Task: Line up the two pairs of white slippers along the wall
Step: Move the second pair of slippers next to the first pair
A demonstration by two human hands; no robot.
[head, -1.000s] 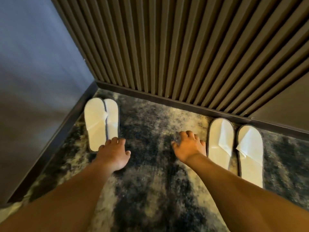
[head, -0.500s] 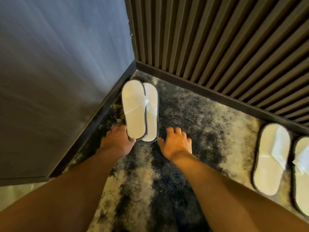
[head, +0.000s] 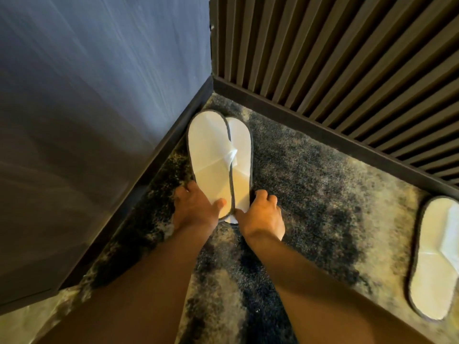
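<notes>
A pair of white slippers with dark trim lies in the corner, toes toward the slatted wall. The left slipper point(head: 207, 155) overlaps the right slipper point(head: 242, 167). My left hand point(head: 192, 209) grips the heel of the left slipper, thumb on its sole. My right hand point(head: 263, 214) holds the heel of the right slipper, fingers curled round its outer edge. One slipper of the second pair point(head: 437, 259) lies at the right edge, partly cut off; its partner is out of view.
A brown slatted wall point(head: 335, 58) with a dark skirting board point(head: 323, 135) runs along the back. A blue-grey wall point(head: 99, 95) closes the left side. The floor is a mottled dark and beige carpet point(head: 323, 207).
The view has swung left toward the corner. Both hands moved forward from just short of the corner pair and closed on the two slippers' heels.
</notes>
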